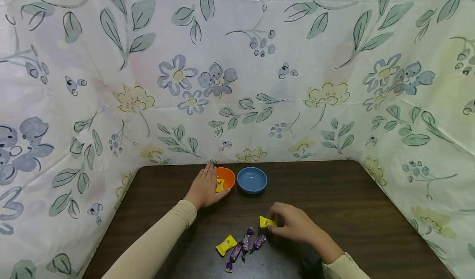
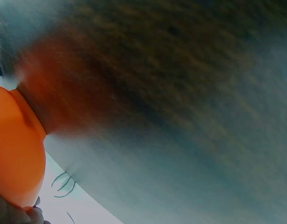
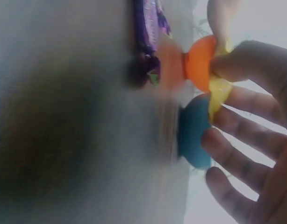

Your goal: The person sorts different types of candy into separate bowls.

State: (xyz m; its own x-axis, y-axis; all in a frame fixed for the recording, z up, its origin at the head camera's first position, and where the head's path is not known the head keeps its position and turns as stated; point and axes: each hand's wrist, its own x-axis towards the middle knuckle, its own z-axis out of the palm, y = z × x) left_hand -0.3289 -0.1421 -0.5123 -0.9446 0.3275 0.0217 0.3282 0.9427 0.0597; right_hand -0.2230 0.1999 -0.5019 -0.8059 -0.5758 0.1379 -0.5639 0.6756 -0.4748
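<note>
My left hand [image 1: 205, 188] rests against the left side of an orange bowl [image 1: 228, 175], fingers straight and thumb at its near side. Inside that bowl lies a yellow-wrapped candy [image 1: 220, 184]. Thumb and fingers of my right hand [image 1: 297, 223] pinch another yellow-wrapped candy [image 1: 265, 221], just above the table; the right wrist view shows this candy [image 3: 219, 91] between them. Left of that hand, a third yellow-wrapped candy [image 1: 226, 245] lies beside purple-wrapped candies [image 1: 246, 242]. The left wrist view catches the orange bowl [image 2: 17, 149] with fingertips at its lower edge.
A blue bowl [image 1: 252, 181] stands just right of the orange one, near the back edge of the dark wooden table [image 1: 315, 184]. Behind and along both sides hangs a white cloth [image 1: 256, 85] printed with flowers and leaves.
</note>
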